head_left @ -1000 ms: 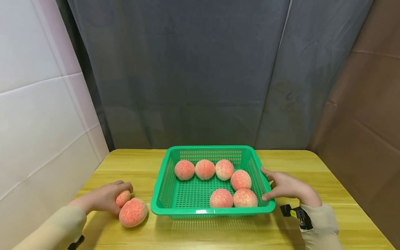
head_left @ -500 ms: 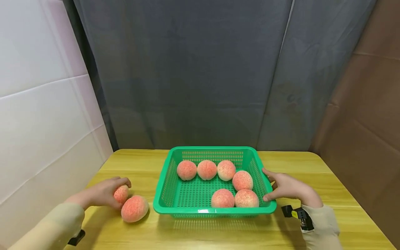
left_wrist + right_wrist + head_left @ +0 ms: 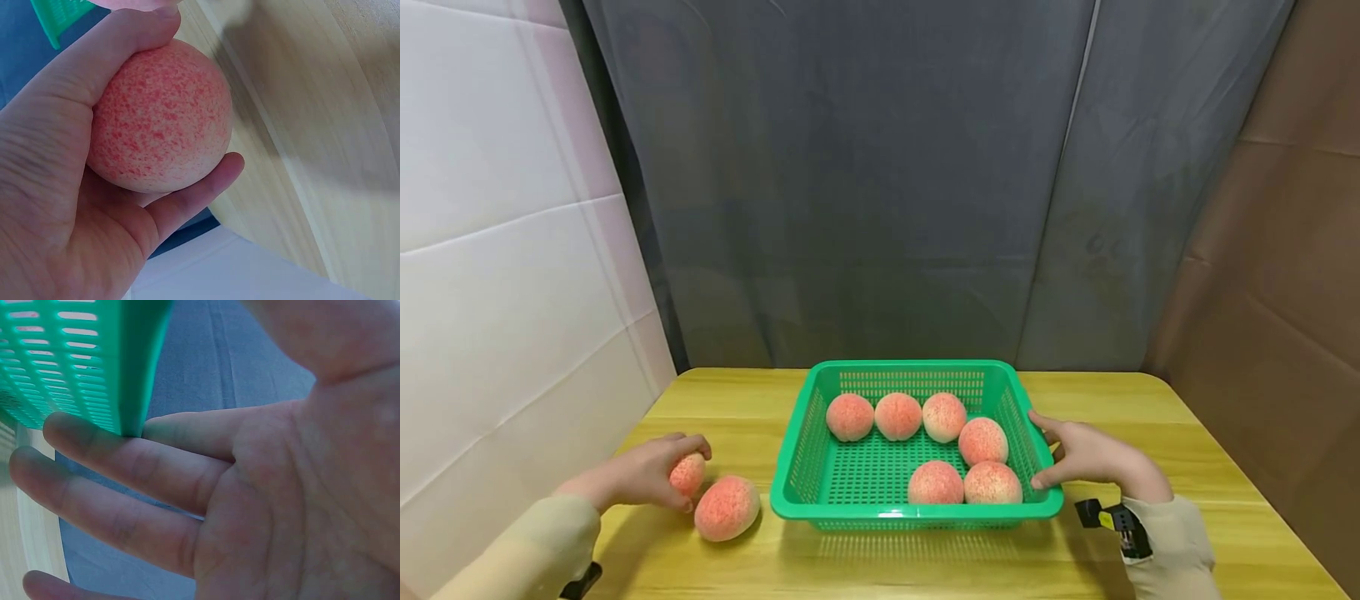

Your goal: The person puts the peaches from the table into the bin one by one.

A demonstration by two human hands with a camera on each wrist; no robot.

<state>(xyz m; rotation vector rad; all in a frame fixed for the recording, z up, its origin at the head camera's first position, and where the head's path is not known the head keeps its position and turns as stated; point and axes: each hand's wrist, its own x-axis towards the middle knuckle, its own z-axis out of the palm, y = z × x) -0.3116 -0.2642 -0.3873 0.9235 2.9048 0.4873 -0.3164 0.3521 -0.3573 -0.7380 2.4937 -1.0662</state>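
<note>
In the head view, my left hand [image 3: 651,473] grips a pink, speckled peach [image 3: 687,475] at the left of the table. The left wrist view shows this peach [image 3: 162,119] resting in the palm, thumb on one side and fingers on the other. Close beside it, toward the basket, another peach [image 3: 727,508] lies on the table. My right hand [image 3: 1093,454] is at the right side of a green plastic basket [image 3: 917,512], thumb and forefinger spread along its rim. In the right wrist view, other fingers [image 3: 131,469] extend nearly straight beneath the rim, against the slotted wall.
Inside the basket, a back row of peaches [image 3: 898,417] and several more peaches [image 3: 983,442] to the right and front lie on its slotted floor. The wooden table [image 3: 880,575] ends at a dark grey curtain [image 3: 865,183]. White [image 3: 512,275] and brown sheets [image 3: 1285,317] flank it.
My left hand has drawn slightly left with its peach, widening the gap to the peach on the table. The right hand stays at the basket's side. The head view has shifted slightly.
</note>
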